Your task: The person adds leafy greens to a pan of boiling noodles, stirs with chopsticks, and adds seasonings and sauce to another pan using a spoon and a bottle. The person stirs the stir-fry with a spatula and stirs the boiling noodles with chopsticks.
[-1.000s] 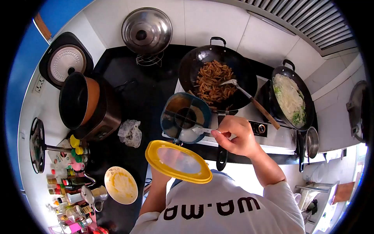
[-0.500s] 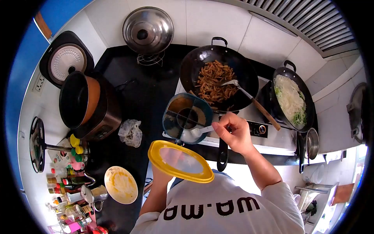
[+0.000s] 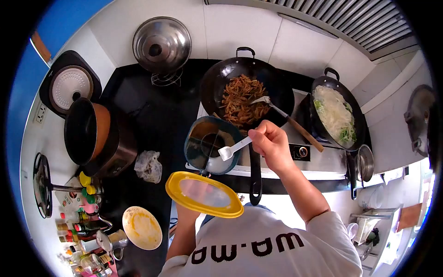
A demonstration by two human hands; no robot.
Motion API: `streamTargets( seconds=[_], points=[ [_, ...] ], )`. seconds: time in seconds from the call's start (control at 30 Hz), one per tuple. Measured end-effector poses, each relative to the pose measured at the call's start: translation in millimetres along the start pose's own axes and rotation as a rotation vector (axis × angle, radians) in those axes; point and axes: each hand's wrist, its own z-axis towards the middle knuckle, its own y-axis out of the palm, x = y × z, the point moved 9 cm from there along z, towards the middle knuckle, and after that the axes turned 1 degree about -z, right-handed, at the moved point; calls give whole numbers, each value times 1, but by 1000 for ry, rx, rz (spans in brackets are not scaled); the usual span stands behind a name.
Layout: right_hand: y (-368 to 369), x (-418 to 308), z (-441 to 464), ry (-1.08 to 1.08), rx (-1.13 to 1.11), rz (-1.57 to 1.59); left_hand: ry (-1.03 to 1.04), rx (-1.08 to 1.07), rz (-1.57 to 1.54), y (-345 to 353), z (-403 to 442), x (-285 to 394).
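Observation:
My right hand (image 3: 270,144) pinches the handle of a small white measuring spoon (image 3: 226,153), which has white powder in its bowl. The spoon is above a dark blue seasoning box (image 3: 188,150) with divided compartments; white grains show in its near right one. The box's yellow-rimmed lid (image 3: 173,184) hangs open toward me. My left hand (image 3: 187,213) is under the lid and seems to support the box; its fingers are mostly hidden. Behind the box, a black wok (image 3: 210,85) contains brown fried strips (image 3: 242,97) and a wooden-handled spatula (image 3: 307,134).
A second wok (image 3: 364,120) at right contains white shreds and green pieces. On the left are a rice cooker (image 3: 117,152), a crumpled plastic bag (image 3: 148,167), a stained plate (image 3: 154,237) and several bottles. A steel lid (image 3: 173,34) leans at the back.
My right hand has lifted the spoon up out of the box's near right compartment, with powder in it. The whole view has shifted slightly; the box and lid stay in about the same place.

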Motion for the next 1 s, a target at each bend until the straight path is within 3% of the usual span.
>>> streamTargets(
  seconds=[0.1, 0.2, 0.27, 0.4, 0.47, 0.67, 0.8, 0.87, 0.9, 0.97, 1.0],
  points=[
    [0, 1, 1, 4, 6, -10, -4, -18, -4, 0, 2, 1],
    [0, -2, 1, -11, -1, -13, -168, -14, -143, 8, -9, -20],
    [1, -1, 1, 24, -35, 21, -81, 25, -357, 13, -13, -23],
    [0, -1, 1, 17, -38, -1, -37, -11, -207, 10, -9, -14],
    [1, -2, 1, 29, -39, -19, 79, -6, 73, 4, -1, 3],
    [1, -10, -2, -46, -62, -105, -149, 84, -199, 2, -2, -10],
    [4, -20, -7, -168, -123, -262, 27, 89, -17, -3, 5, 8],
    [9, -28, -11, -279, -170, -287, -207, 59, -272, 4, 2, -11],
    [8, -27, -11, -279, -172, -286, -208, 60, -271, 3, 3, -7],
    [7, -26, -11, -295, -176, -332, -536, 72, -725, 12, -3, -23],
    [7, -27, -12, -296, -176, -331, -535, 73, -724, 13, -4, -26]
  ],
)
